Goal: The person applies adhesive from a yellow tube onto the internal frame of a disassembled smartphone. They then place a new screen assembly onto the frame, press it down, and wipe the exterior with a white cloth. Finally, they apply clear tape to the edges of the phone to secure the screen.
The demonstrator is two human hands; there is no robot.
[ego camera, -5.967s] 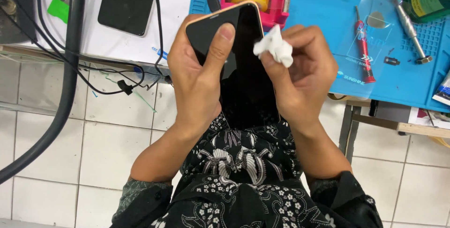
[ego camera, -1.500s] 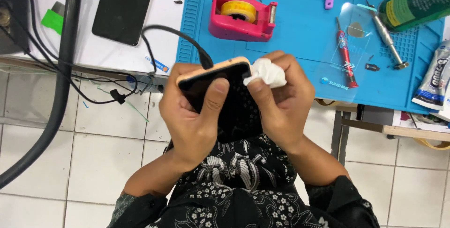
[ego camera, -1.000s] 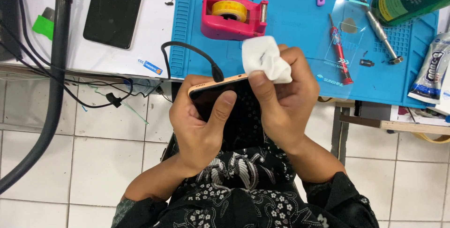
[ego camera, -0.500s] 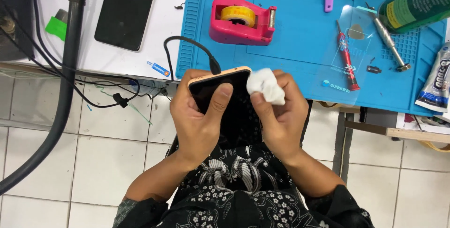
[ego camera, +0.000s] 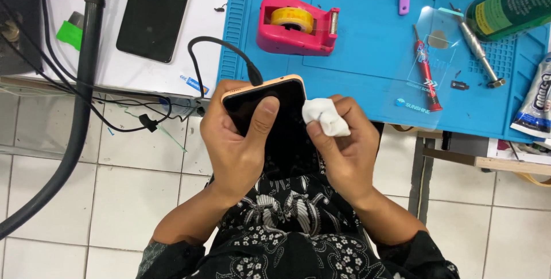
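Observation:
My left hand (ego camera: pixel 238 147) grips a smartphone (ego camera: pixel 281 127) with a dark screen and an orange edge, thumb lying across the glass. A black cable (ego camera: pixel 221 49) plugs into the phone's top end. My right hand (ego camera: pixel 344 147) pinches a small crumpled white wipe (ego camera: pixel 326 115) against the right edge of the screen. Both hands hover just in front of the bench edge, above my lap.
A blue work mat (ego camera: pixel 367 55) carries a pink tape dispenser (ego camera: pixel 295 23), a red screwdriver (ego camera: pixel 427 72), a clear screen protector (ego camera: pixel 430 55), a metal tool (ego camera: pixel 479 55) and a green bottle (ego camera: pixel 511 0). A second dark phone (ego camera: pixel 155 12) lies at the left. A thick grey hose (ego camera: pixel 74 112) hangs beside it.
The wipe was lifted off above the phone's top a second ago, then came back down to the right edge of the screen. The phone stays in my left hand.

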